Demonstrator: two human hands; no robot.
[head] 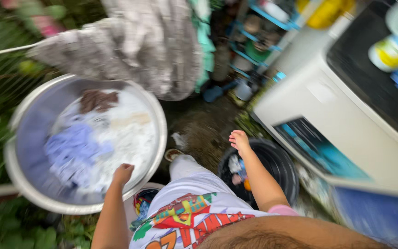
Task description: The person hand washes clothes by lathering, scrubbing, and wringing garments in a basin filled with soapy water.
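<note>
The left hand (123, 174) rests on the near rim of a large round metal basin (21, 177), with the fingers curled over the edge as if they grip it; the picture is blurred, so I cannot tell how tightly they close. The basin lies in front and to the left of the person, and it spreads away from this hand toward the upper left. The left hand is clearly the nearer one to it. Inside the basin there is wet laundry in soapy water: a pale purple cloth (72, 152) on the left side, a white cloth (132, 140) beside it, and a small brown cloth (97, 99) at the far side. The right hand (239, 140) is open with the fingers spread, holds nothing, and hovers over the far rim of a round black bucket (284, 161), which stands to the right of the person's leg. In this bucket I see some small coloured items (238, 171), too blurred to name. A grey patterned cloth (139, 41) hangs above the basin, and a white boxy machine (342, 129) stands on the right.
</note>
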